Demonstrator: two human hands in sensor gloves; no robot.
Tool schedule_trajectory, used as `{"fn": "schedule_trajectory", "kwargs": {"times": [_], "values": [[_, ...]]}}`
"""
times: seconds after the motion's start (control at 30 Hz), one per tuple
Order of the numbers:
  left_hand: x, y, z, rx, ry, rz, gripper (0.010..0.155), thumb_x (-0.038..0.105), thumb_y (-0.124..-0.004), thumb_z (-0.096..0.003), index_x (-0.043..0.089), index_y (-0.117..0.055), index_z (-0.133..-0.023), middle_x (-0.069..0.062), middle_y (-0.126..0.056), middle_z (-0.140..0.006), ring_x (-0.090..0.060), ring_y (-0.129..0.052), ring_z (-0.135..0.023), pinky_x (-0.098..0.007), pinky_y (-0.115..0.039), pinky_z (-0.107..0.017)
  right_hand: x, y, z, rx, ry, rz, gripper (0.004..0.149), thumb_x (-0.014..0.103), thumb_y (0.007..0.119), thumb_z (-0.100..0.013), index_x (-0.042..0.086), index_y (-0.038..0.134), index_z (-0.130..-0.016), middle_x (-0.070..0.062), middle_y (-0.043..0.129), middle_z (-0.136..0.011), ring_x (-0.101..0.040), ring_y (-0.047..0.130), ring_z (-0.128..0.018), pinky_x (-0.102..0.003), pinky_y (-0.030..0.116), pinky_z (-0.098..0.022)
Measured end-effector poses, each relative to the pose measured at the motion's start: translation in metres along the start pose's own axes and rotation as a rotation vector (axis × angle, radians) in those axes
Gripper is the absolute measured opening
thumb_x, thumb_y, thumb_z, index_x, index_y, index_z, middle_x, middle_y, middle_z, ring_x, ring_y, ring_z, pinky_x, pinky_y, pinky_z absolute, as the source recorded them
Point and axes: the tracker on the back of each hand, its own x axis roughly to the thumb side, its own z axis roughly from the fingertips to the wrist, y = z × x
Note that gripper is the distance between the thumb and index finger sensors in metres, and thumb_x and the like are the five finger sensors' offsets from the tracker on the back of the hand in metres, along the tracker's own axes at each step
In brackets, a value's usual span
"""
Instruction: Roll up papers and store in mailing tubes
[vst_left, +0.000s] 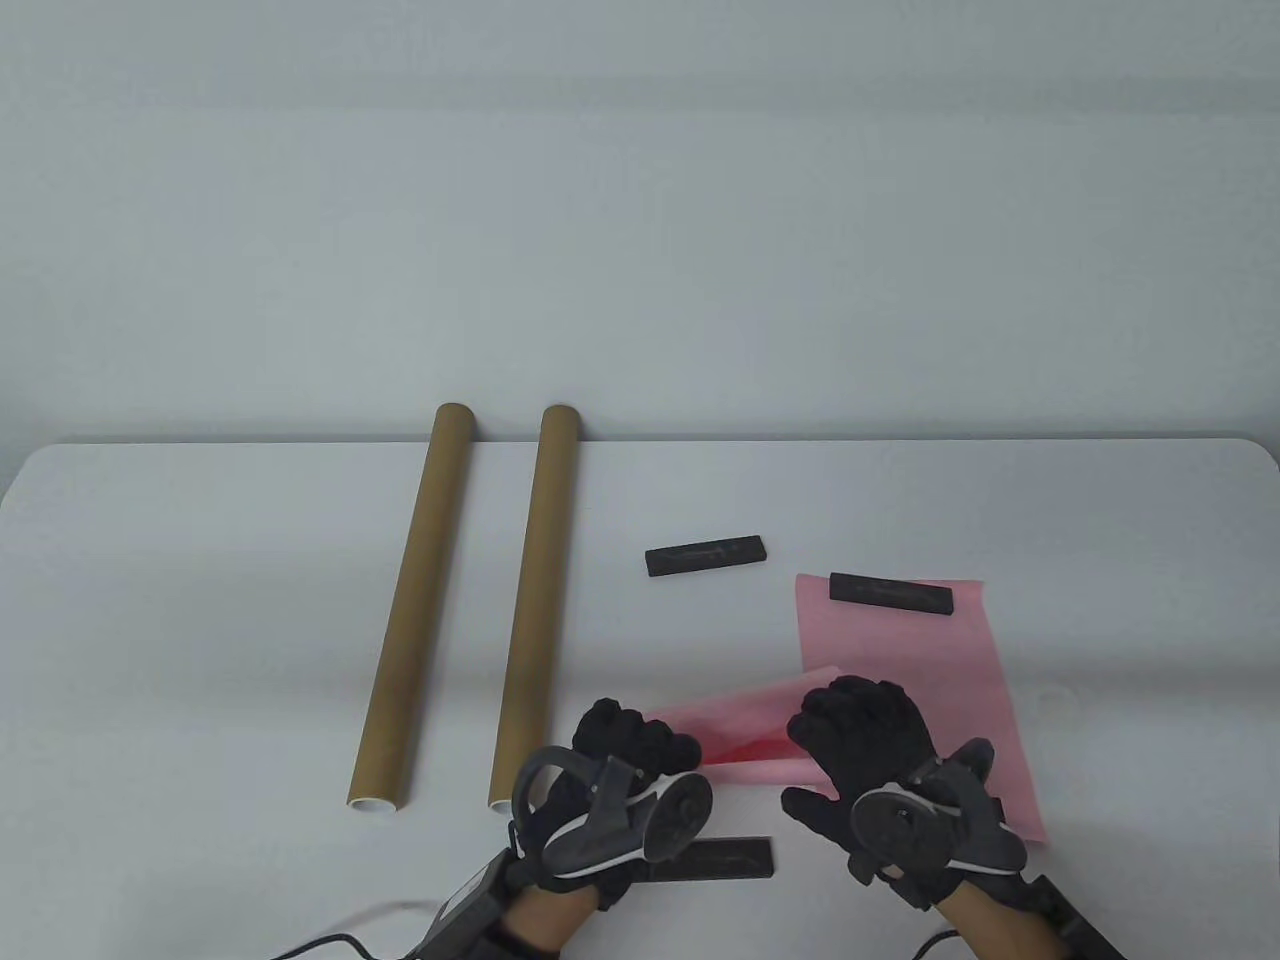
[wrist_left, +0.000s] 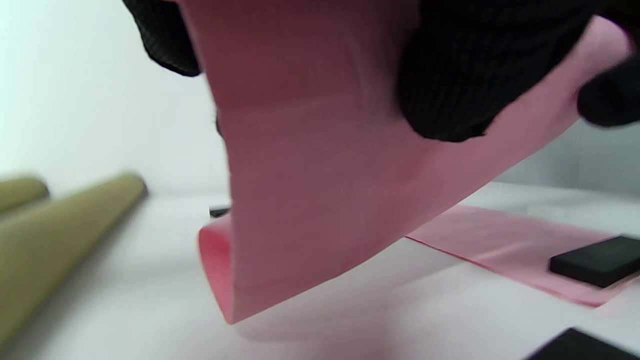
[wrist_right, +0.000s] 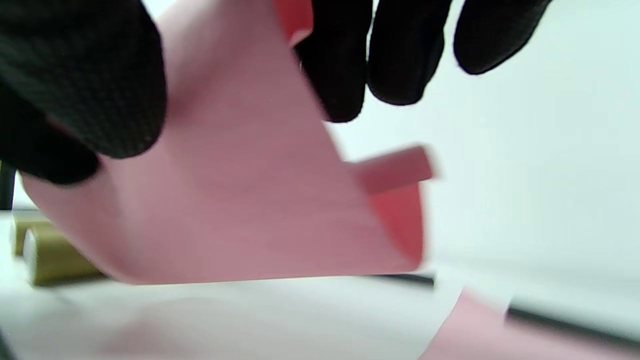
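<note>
Both hands hold a pink paper sheet (vst_left: 745, 725) lifted and curled over the table's front. My left hand (vst_left: 640, 745) grips its left end; in the left wrist view the sheet (wrist_left: 310, 200) hangs from my fingers (wrist_left: 450, 75) and bends at the bottom. My right hand (vst_left: 850, 720) holds its right end; in the right wrist view the sheet (wrist_right: 240, 210) curves under my fingers (wrist_right: 340, 65). Two brown mailing tubes (vst_left: 415, 600) (vst_left: 535, 600) lie side by side to the left, open ends toward me.
A flat pink sheet (vst_left: 930, 660) lies at the right under my right hand, with a black weight bar (vst_left: 891, 593) on its far edge. Another black bar (vst_left: 706, 555) lies mid-table. A third bar (vst_left: 735, 858) lies by my left wrist.
</note>
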Motion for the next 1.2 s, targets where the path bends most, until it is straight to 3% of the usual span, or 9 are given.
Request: {"fn": "schedule_trajectory", "kwargs": {"times": [0.17,0.27,0.4,0.53,0.63,0.8,0.9,1.0,1.2], "values": [[-0.002,-0.002,-0.002,-0.043,0.0,0.055,0.041,0.055,-0.091,-0.0354,0.037,-0.089,-0.072,0.01,-0.102,-0.058,-0.013,-0.105,-0.056,-0.048,-0.073,-0.071,0.002,0.005,-0.002,0.03,0.014,-0.075,0.047,0.047,0.092,-0.042,0.018,0.089,-0.08,-0.01,0.091,-0.088,-0.045,0.083,-0.09,-0.07,0.064,-0.065],[0.003,0.0,0.002,0.022,0.005,-0.031,0.043,0.056,-0.091,-0.0349,0.04,-0.088,-0.074,0.011,-0.101,-0.064,-0.014,-0.104,-0.063,-0.048,-0.071,-0.072,-0.004,0.013,-0.004,0.131,0.053,-0.165,0.041,0.047,0.09,-0.044,0.018,0.092,-0.073,-0.01,0.094,-0.082,-0.045,0.085,-0.087,-0.07,0.065,-0.064],[0.017,0.002,0.006,0.135,-0.082,-0.276,0.073,0.061,-0.091,-0.0315,0.034,-0.067,-0.095,0.005,-0.085,-0.09,-0.022,-0.089,-0.086,-0.053,-0.063,-0.075,-0.017,0.02,-0.003,0.214,0.141,-0.324,0.04,0.047,0.09,-0.044,0.017,0.093,-0.07,-0.011,0.096,-0.079,-0.046,0.086,-0.085,-0.071,0.066,-0.062],[0.026,0.004,0.008,0.2,-0.136,-0.413,0.077,0.061,-0.092,-0.0304,0.032,-0.064,-0.096,0.006,-0.085,-0.087,-0.02,-0.09,-0.084,-0.053,-0.063,-0.075,-0.025,0.023,-0.003,0.268,0.209,-0.536,0.039,0.046,0.091,-0.044,0.015,0.094,-0.068,-0.014,0.097,-0.077,-0.048,0.087,-0.082,-0.071,0.066,-0.059],[0.022,0.003,0.005,0.169,-0.1,-0.349,0.063,0.058,-0.093,-0.0315,0.034,-0.075,-0.087,0.011,-0.094,-0.069,-0.013,-0.099,-0.067,-0.049,-0.07,-0.072,-0.023,0.019,-0.001,0.196,0.174,-0.484,0.042,0.048,0.092,-0.043,0.015,0.095,-0.069,-0.013,0.097,-0.078,-0.048,0.087,-0.083,-0.07,0.067,-0.06],[0.001,-0.002,-0.001,-0.029,0.015,0.017,0.044,0.056,-0.094,-0.0326,0.036,-0.088,-0.071,0.012,-0.101,-0.051,-0.011,-0.105,-0.049,-0.048,-0.075,-0.07,-0.004,0.004,0.001,0.02,-0.025,-0.043,0.067,0.057,0.093,-0.039,0.017,0.082,-0.09,-0.013,0.081,-0.099,-0.049,0.075,-0.096,-0.072,0.062,-0.066],[-0.006,-0.004,-0.004,-0.152,0.032,0.168,0.043,0.056,-0.094,-0.0335,0.035,-0.089,-0.07,0.011,-0.101,-0.05,-0.012,-0.105,-0.049,-0.048,-0.074,-0.07,0.002,0.005,-0.001,0.027,-0.024,-0.055,0.056,0.05,0.095,-0.04,0.017,0.086,-0.084,-0.012,0.086,-0.094,-0.048,0.078,-0.094,-0.071,0.063,-0.066],[-0.004,-0.004,-0.003,-0.127,0.02,0.118,0.042,0.056,-0.093,-0.0338,0.036,-0.089,-0.07,0.011,-0.101,-0.051,-0.013,-0.105,-0.05,-0.048,-0.073,-0.07,0.001,0.007,-0.003,0.06,-0.003,-0.09,0.043,0.047,0.092,-0.042,0.019,0.092,-0.075,-0.009,0.094,-0.084,-0.045,0.084,-0.09,-0.07,0.066,-0.065],[0.015,-0.001,0.006,0.091,-0.079,-0.234,0.076,0.061,-0.09,-0.0317,0.031,-0.065,-0.097,0.003,-0.084,-0.092,-0.023,-0.089,-0.088,-0.054,-0.061,-0.076,-0.011,0.016,-0.004,0.19,0.128,-0.274,0.04,0.046,0.092,-0.043,0.017,0.093,-0.071,-0.011,0.096,-0.08,-0.046,0.087,-0.086,-0.07,0.067,-0.062]]}}
